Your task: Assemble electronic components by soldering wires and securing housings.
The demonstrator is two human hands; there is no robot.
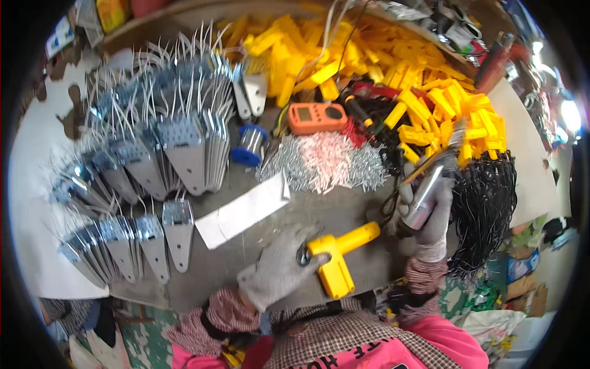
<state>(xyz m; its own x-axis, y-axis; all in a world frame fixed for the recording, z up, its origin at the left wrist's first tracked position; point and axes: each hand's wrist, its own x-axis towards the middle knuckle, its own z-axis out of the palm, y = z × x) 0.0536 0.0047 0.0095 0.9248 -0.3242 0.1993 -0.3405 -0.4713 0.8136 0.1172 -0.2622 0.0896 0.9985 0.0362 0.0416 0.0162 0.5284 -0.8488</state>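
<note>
My left hand (279, 264), in a grey knit glove, grips a yellow plastic housing (335, 273) with its thumb on top. The housing is T-shaped, with one arm pointing right, and lies just above the table's near edge. Off to the right, my gloved right hand (433, 212) is closed round a silver cylindrical tool (425, 195). The tool is tilted, and its blurred upper end reaches toward the yellow pile, so its exact kind does not show.
Grey metal plates (184, 150) with white wires stand in rows at left. Beyond lie a white strip (243, 212), a wire spool (249, 146), an orange meter (316, 117), small pink and grey sleeves (326, 161) and yellow housings (424, 111). Black cables (485, 209) hang at right.
</note>
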